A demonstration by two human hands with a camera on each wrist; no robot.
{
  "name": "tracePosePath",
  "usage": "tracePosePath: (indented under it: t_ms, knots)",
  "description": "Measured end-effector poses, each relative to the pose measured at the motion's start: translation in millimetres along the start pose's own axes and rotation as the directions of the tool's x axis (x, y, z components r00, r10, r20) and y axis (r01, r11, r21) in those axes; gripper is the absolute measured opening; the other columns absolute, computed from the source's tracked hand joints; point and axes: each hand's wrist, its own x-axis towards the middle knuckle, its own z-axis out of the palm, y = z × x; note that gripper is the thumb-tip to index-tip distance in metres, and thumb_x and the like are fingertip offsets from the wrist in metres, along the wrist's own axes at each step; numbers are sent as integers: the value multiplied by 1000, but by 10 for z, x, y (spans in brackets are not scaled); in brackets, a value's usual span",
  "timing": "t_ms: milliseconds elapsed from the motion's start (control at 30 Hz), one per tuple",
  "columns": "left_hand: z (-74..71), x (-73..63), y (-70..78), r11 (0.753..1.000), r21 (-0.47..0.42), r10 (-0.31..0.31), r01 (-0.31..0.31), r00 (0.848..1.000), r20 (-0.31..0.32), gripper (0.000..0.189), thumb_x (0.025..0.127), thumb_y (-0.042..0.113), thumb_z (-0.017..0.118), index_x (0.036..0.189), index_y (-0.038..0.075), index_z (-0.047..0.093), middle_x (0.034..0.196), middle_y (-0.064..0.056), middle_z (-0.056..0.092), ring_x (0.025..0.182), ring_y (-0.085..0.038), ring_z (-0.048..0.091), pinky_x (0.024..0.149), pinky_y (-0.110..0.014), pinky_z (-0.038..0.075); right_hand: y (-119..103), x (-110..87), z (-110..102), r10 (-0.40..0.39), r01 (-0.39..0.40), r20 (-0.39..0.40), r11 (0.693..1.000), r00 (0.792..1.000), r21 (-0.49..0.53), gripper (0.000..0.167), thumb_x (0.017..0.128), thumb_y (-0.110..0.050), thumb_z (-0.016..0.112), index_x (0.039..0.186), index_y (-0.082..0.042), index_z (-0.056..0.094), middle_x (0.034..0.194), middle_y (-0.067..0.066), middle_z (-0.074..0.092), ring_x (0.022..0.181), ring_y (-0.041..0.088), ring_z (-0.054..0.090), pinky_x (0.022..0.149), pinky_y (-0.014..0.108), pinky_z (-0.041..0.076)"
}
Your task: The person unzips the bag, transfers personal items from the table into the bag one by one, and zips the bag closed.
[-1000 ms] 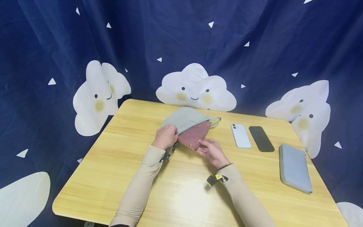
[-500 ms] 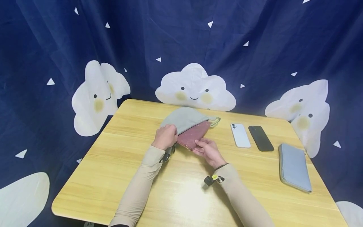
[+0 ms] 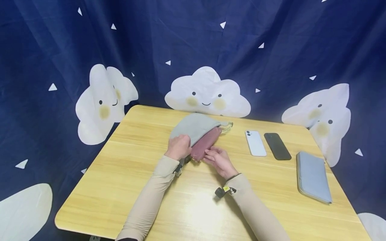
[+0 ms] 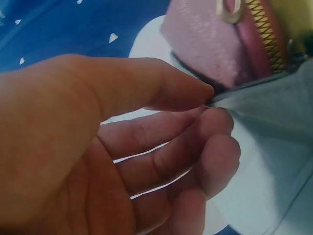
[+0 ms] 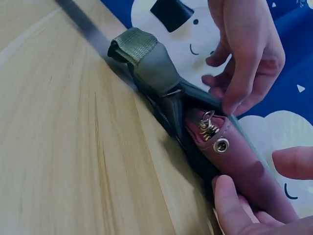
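A grey-green waist bag (image 3: 194, 125) lies at the back middle of the table, its mouth toward me and a webbing strap end (image 5: 134, 46) at one tip. My left hand (image 3: 179, 147) pinches the rim of its opening between thumb and fingertips, as the left wrist view shows. Part way inside the mouth sits a mauve wallet (image 3: 206, 144) with a gold zip (image 4: 266, 36) and a metal snap (image 5: 221, 145). My right hand (image 3: 220, 162) holds this wallet from its right side, thumb and fingers on either side of it. The wallet's inner part is hidden by the bag.
Right of the bag lie a white phone (image 3: 255, 143) and a black phone (image 3: 277, 146), side by side on the wooden table (image 3: 120, 180). A light blue zip case (image 3: 313, 176) rests near the right edge. A dark blue curtain (image 3: 211, 40) with clouds hangs behind.
The mauve wallet has turned and gone deeper into the bag, with less of it showing. My right hand has moved left with it; my left hand has shifted slightly, still on the rim.
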Motion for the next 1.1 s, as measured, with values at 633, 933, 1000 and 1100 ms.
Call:
tracePosePath:
  t_ms: [633, 933, 1000, 1100]
  knots:
    - [182, 91, 24, 996, -61, 65, -69, 996, -60, 14, 88, 0, 61, 86, 9, 72, 93, -7, 71, 81, -24, 67, 69, -48, 57, -39, -22, -40, 10, -10, 20, 1000, 1000, -4, 71, 103, -7, 55, 163, -1, 17, 153, 30, 43, 102, 18, 70, 115, 47, 46]
    - [103, 86, -14, 991, -40, 125, -127, 991, -57, 29, 95, 6, 61, 119, 11, 75, 107, -7, 72, 96, -27, 69, 75, -48, 57, -95, -49, -73, 0, 0, 32, 1000, 1000, -4, 75, 103, -7, 55, 165, -9, 12, 156, 28, 42, 97, 16, 72, 110, 47, 50]
    - [104, 88, -15, 991, -40, 125, -127, 991, -49, 31, 96, 8, 61, 123, 12, 73, 110, -7, 72, 100, -28, 70, 78, -50, 58, -100, -52, -76, 1, -1, 34, 1000, 999, 1, 75, 103, -7, 55, 165, -9, 13, 157, 27, 41, 98, 16, 72, 111, 47, 50]
    - [101, 84, -9, 991, -48, 121, -123, 992, -42, 33, 97, 9, 61, 127, 13, 72, 113, -7, 72, 104, -29, 70, 81, -51, 59, -107, -50, -70, 6, -6, 37, 1000, 999, 10, 75, 102, -6, 55, 165, -10, 14, 156, 25, 43, 99, 18, 72, 112, 47, 49]
